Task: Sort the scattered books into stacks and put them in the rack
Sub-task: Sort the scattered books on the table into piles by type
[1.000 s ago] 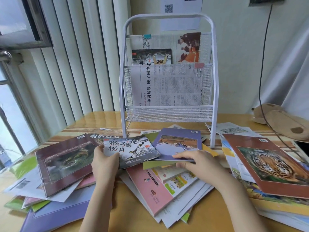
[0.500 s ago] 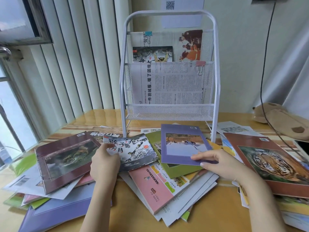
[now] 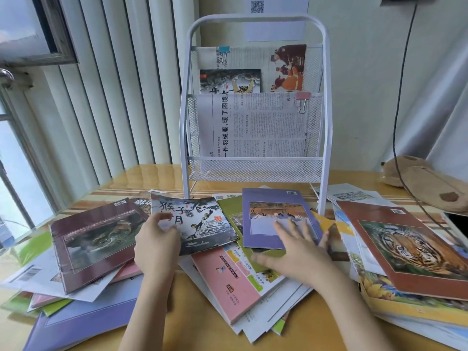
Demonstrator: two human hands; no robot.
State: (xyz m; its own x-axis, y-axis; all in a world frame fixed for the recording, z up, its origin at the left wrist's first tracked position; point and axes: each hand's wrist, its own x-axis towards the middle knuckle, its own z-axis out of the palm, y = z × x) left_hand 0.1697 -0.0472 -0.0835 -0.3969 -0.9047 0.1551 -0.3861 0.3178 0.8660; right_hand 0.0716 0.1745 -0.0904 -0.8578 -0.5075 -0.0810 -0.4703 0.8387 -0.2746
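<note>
Head view: left hand (image 3: 157, 245) pinches the monkey picture book (image 3: 195, 224) at its 9 o'clock edge; right hand (image 3: 301, 252), fingers spread, lies flat on the purple book (image 3: 276, 219); rack (image 3: 255, 102) at 12 o'clock; advisable to slide the purple book clear before stacking; since the earlier frame, the right hand's fingers have advanced onto the purple cover.

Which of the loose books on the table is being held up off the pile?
The black ink-painting monkey book, gripped by the left hand; the others lie flat.
</note>
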